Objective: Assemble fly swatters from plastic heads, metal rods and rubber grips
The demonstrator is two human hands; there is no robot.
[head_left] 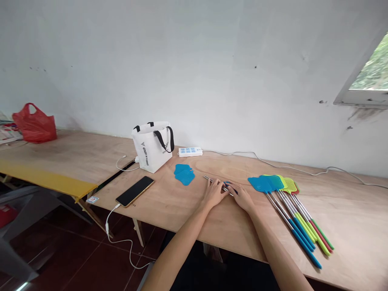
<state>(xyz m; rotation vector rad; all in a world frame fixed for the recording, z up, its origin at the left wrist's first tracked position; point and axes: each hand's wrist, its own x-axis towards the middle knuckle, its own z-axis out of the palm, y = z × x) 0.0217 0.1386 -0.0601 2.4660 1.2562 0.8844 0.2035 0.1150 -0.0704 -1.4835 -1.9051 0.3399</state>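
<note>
My left hand (214, 192) is closed over thin metal rods (206, 177) low over the table, their tips poking out at its far left. My right hand (241, 197) is close beside it, fingers curled round the blue grips (227, 184) of what look like fly swatter handles. How many rods there are is hidden by the fingers. Left of my hands lie loose blue fly swatter heads (184, 176), overlapping. To the right is a fanned row of whole fly swatters (291, 218) with blue, yellow-green, red and green grips and metal shafts.
A white bag (154, 151) with black handles stands at the back left, beside a white power strip (190, 152). A phone (135, 191) on a white cable lies near the table's left edge. Along the wall runs a grey cord (291, 166). A red bag (34, 125) sits on another table.
</note>
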